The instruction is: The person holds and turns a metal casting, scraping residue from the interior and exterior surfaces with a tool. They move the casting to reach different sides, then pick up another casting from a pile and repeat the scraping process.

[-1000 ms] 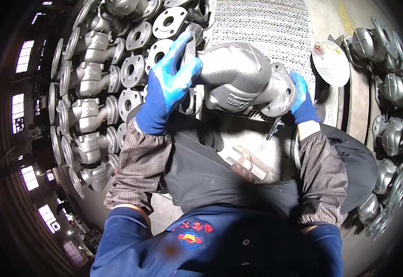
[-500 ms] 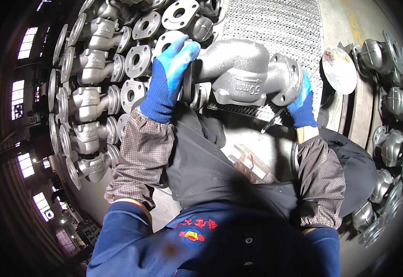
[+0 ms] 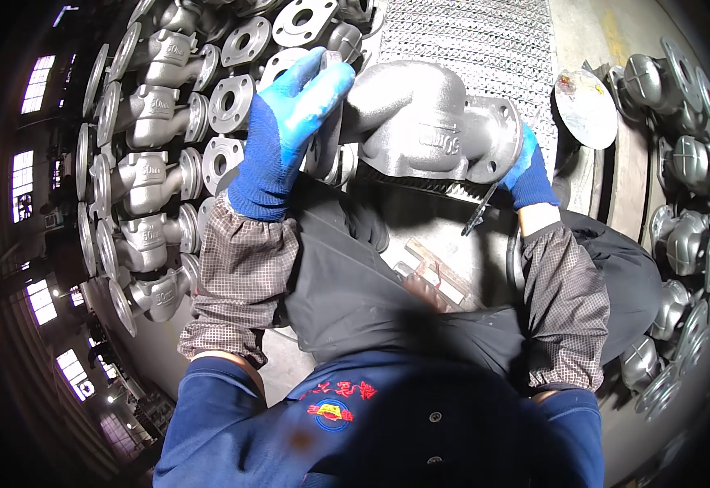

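Observation:
A grey cast valve body (image 3: 420,122) with a flange at each end lies across the ridged metal work surface in front of me. My left hand (image 3: 302,102), in a blue glove, grips the left flange, its fingers over the upper rim. At the other end my right hand (image 3: 530,175), gloved too, holds the right flange from its outer side; some of its fingers are hidden behind the flange. A thin dark rod (image 3: 477,218) with a light tip slants down beside the right hand. Whether that hand holds the rod, I cannot tell.
Rows of similar flanged valve bodies (image 3: 152,179) stand stacked at the left. More castings (image 3: 687,159) line the right side. A round pale disc (image 3: 585,108) stands right of the ridged surface (image 3: 469,32). Between my legs lies a rusty metal piece (image 3: 436,276).
The valve body has turned a little between my hands, its raised marking now tilting differently. My left hand has shifted slightly with the flange. The whole view has moved a little.

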A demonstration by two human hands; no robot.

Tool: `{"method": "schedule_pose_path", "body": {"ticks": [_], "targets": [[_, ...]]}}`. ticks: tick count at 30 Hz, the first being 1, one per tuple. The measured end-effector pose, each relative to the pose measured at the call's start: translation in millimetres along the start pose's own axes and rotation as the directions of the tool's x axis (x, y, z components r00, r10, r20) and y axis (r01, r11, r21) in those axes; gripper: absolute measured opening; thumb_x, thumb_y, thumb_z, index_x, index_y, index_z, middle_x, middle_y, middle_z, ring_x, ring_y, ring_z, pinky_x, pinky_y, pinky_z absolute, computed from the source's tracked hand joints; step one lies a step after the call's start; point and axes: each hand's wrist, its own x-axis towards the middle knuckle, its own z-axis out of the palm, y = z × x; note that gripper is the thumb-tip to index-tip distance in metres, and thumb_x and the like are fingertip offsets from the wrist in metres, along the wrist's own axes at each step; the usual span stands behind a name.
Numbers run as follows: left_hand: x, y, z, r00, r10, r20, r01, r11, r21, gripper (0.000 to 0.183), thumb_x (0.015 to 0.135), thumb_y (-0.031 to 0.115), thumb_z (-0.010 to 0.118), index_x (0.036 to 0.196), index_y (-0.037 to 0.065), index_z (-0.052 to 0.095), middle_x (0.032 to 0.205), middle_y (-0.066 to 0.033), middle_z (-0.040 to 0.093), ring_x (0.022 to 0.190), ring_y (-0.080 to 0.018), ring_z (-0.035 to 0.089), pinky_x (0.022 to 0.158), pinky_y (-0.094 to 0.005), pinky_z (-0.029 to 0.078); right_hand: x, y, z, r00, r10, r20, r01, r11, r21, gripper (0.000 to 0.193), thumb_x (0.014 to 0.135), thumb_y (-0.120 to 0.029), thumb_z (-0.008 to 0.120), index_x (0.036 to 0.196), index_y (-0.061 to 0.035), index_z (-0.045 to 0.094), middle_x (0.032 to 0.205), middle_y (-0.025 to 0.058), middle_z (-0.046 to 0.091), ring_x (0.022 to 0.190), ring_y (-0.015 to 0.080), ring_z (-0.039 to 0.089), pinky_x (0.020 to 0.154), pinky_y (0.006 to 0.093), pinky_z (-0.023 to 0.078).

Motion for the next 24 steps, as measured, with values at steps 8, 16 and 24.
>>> {"method": "schedule_pose_path", "body": {"ticks": [8, 16, 24], "targets": [[-11, 27, 16, 0.998, 0.057, 0.027, -0.062, 0.96, 0.274, 0.052, 0.079, 0.016, 0.07, 0.125, 0.0, 0.055, 0.126, -0.0257, 0.054, 0.114, -0.0288, 0.058, 0.096, -0.0328, 0.045, -38, 4, 0, 0.994, -0.1, -0.033, 0.099, 0.994, -0.034, 0.057, 0.07, -0.012, 0.072, 0.121, 0.0027, 0.049, 0.115, 0.0148, 0.06, 0.106, 0.0236, 0.058, 0.093, 0.0328, 0.046], [-45, 44, 23, 0.98, 0.162, 0.117, -0.17, 0.984, 0.061, 0.067, 0.073, 0.01, 0.072, 0.133, -0.005, 0.045, 0.132, -0.0216, 0.051, 0.122, -0.0276, 0.051, 0.101, -0.0356, 0.04, -68, 44, 10, 0.729, 0.68, -0.085, -0.177, 0.306, 0.936, 0.032, 0.097, -0.027, 0.048, 0.117, -0.0036, 0.057, 0.106, 0.0085, 0.063, 0.092, 0.0181, 0.06, 0.082, 0.0329, 0.049], [-57, 48, 24, 0.97, 0.216, 0.109, -0.228, 0.966, 0.118, 0.071, 0.07, 0.014, 0.076, 0.132, -0.006, 0.046, 0.127, -0.0233, 0.054, 0.115, -0.0311, 0.057, 0.096, -0.0361, 0.045, -74, 24, 10, 0.766, 0.627, -0.143, -0.233, 0.478, 0.847, 0.036, 0.099, -0.029, 0.043, 0.11, 0.001, 0.06, 0.098, 0.0067, 0.063, 0.086, 0.0152, 0.059, 0.078, 0.0287, 0.048]]}}
